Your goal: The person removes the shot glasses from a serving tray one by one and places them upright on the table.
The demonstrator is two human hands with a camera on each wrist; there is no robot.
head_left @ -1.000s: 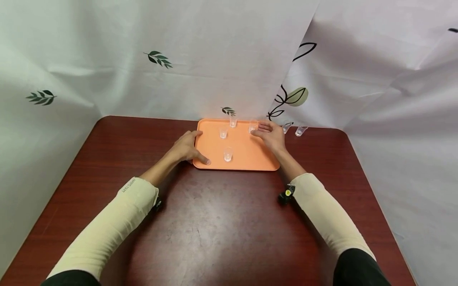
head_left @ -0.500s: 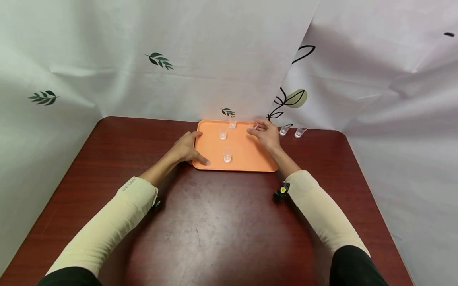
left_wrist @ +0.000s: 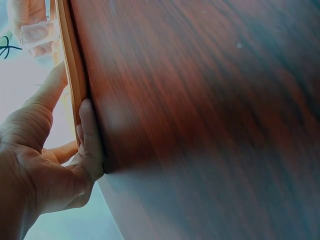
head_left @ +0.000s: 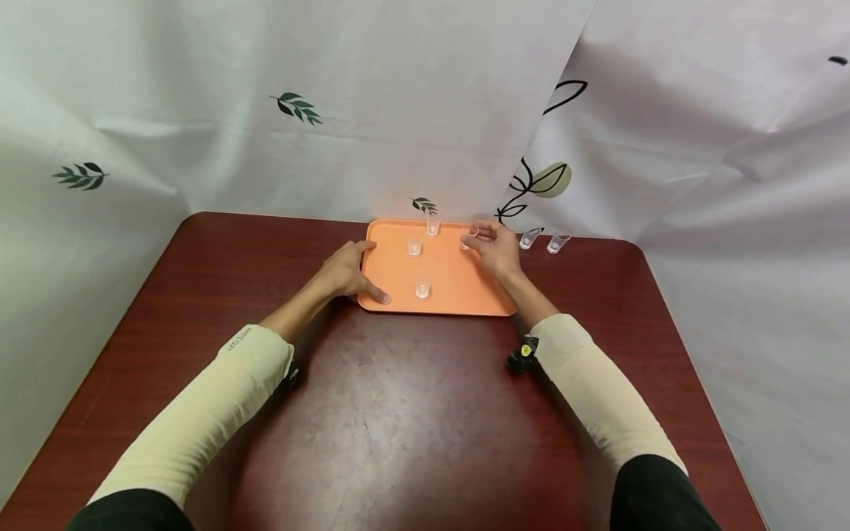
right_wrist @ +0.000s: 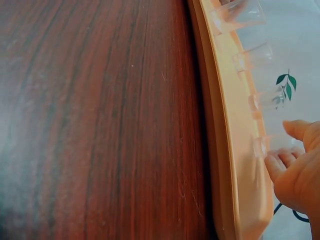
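An orange tray (head_left: 451, 295) lies at the back of the table with several small clear plastic cups on it, among them a front cup (head_left: 423, 285), a middle cup (head_left: 415, 245) and a back cup (head_left: 432, 224). My left hand (head_left: 347, 271) grips the tray's left end, thumb over the near corner; the left wrist view shows its fingers against the outer edge. At the back right of the tray, the thumb and fingers of my right hand (head_left: 496, 249) are around a clear cup (head_left: 467, 237). That cup stands upright, partly hidden behind the thumb.
Beyond the tray's right end, two more clear cups, one nearer (head_left: 529, 237) and one farther right (head_left: 556, 243), stand on the dark red wooden table (head_left: 412, 413). A white cloth (head_left: 398, 110) with leaf prints hangs directly behind the table's back edge.
My right hand has shifted slightly left, from beside the back right cup to around it. The left hand and the tray have stayed in place.
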